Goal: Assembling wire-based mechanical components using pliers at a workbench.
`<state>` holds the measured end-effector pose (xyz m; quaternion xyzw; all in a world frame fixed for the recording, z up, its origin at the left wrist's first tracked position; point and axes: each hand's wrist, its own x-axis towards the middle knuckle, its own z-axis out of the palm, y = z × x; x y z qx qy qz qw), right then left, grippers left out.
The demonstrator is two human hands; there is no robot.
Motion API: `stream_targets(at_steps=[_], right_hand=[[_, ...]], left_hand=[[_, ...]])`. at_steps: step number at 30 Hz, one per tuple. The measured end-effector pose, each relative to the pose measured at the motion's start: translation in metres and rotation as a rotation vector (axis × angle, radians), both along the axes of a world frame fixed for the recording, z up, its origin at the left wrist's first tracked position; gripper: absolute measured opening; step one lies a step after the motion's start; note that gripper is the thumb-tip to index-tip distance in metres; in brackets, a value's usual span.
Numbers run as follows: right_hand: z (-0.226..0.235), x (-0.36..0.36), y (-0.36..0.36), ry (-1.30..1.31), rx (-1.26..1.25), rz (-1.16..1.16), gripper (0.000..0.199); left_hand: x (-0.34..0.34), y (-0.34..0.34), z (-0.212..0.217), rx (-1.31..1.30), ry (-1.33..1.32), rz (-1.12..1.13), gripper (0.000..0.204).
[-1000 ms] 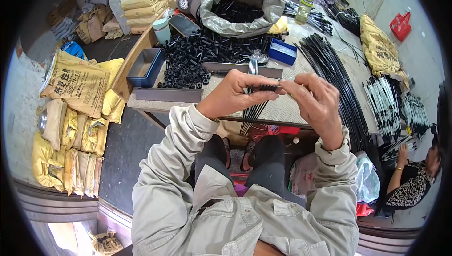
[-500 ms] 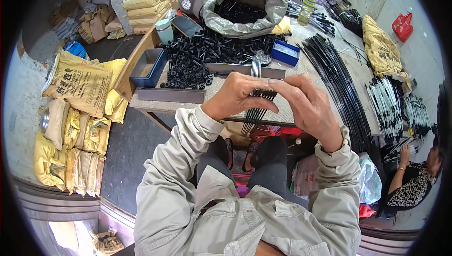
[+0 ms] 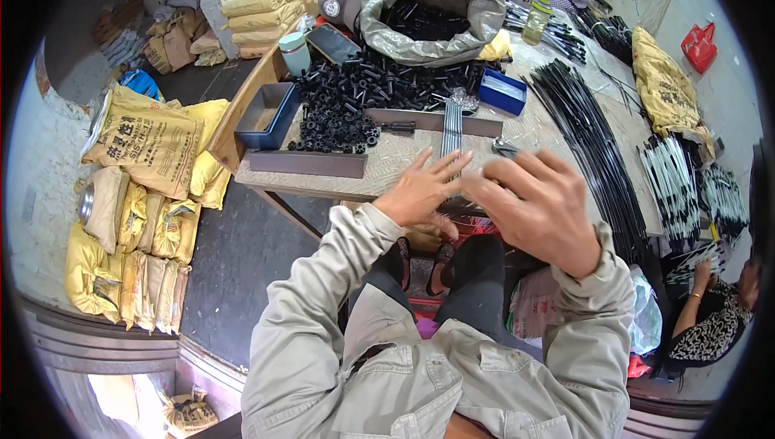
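Note:
A flat row of thin metal rods lies side by side on the table, pointing toward me over its near edge. My left hand is at their near ends, fingers spread and the thumb lower down by the table edge. Those near ends are mostly hidden by my hands. To the right, my right hand is raised with its fingers curled in, a little blurred; whether anything is pinched in it is hidden. A metal bar lies crosswise by the rods, and a small dark metal item sits near my right fingers.
Behind the bar are heaped black plastic parts, a grey sack, a blue-black box and a blue box. Long black rods lie right. Yellow sacks are stacked left. A co-worker handles white rods at right.
My hands have come apart from the cupped hold around the rods. The left fingers have spread, and the right hand has shifted toward me. The rods' black near ends are now mostly covered.

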<state>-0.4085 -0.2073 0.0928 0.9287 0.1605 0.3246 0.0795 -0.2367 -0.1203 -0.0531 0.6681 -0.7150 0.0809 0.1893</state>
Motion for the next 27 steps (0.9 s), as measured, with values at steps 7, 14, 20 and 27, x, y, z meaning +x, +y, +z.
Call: stream_targets(at_steps=[7, 14, 20, 27], right_hand=[[0.007, -0.052, 0.014, 0.388, 0.104, 0.145, 0.018], [0.051, -0.155, 0.022, -0.096, 0.017, 0.331, 0.017], [-0.021, -0.278, -0.014, -0.176, 0.469, 0.099, 0.007], [-0.135, -0.160, -0.015, 0.768, 1.358, -0.271, 0.048]], left_hand=[[-0.009, -0.007, -0.058, -0.079, -0.031, 0.043, 0.095], [-0.084, 0.002, -0.017, -0.513, 0.273, -0.098, 0.044], [-0.104, 0.053, 0.028, -0.515, 0.282, -0.139, 0.034], [0.028, 0.059, 0.083, -0.079, -0.514, -0.108, 0.043]])
